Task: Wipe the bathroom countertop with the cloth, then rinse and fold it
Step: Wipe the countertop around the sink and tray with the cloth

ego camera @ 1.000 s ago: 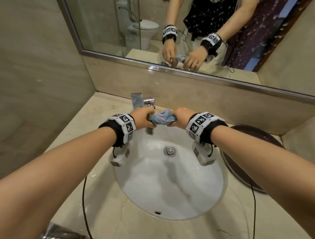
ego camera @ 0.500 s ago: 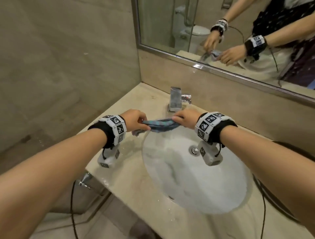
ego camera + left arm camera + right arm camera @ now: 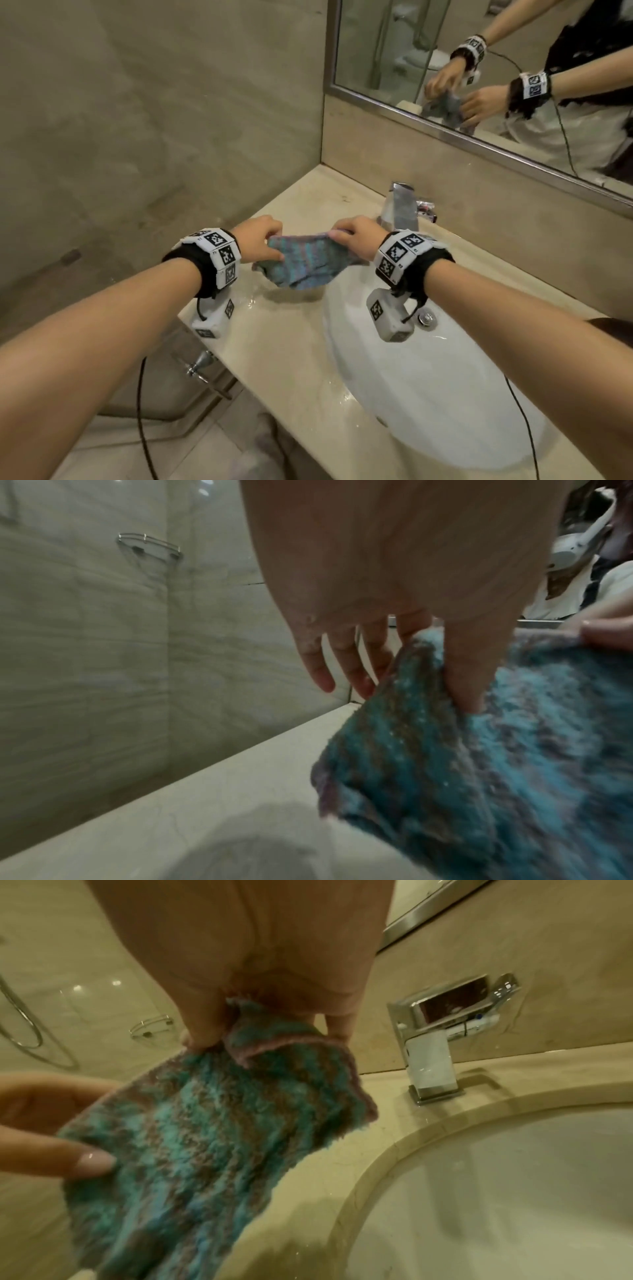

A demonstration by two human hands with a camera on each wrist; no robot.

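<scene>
A fluffy teal and mauve cloth (image 3: 305,265) hangs spread between both hands above the beige countertop (image 3: 274,329), just left of the white sink (image 3: 428,387). My left hand (image 3: 263,245) pinches its left edge with thumb and forefinger; the other fingers (image 3: 318,669) hang straight beside the cloth (image 3: 479,764). My right hand (image 3: 352,236) pinches the upper right corner of the cloth (image 3: 212,1129), near the faucet. The cloth sags in the middle and does not touch the counter.
A square chrome faucet (image 3: 400,209) stands behind the sink (image 3: 514,1191). A mirror (image 3: 479,68) runs along the back wall. The counter surface is wet near the sink rim. A tiled wall closes the left side. A chrome valve (image 3: 198,368) sits under the counter edge.
Both hands have moved left from over the sink to over the counter. The cloth, twisted tight between them a second ago, is now opened out and hanging spread.
</scene>
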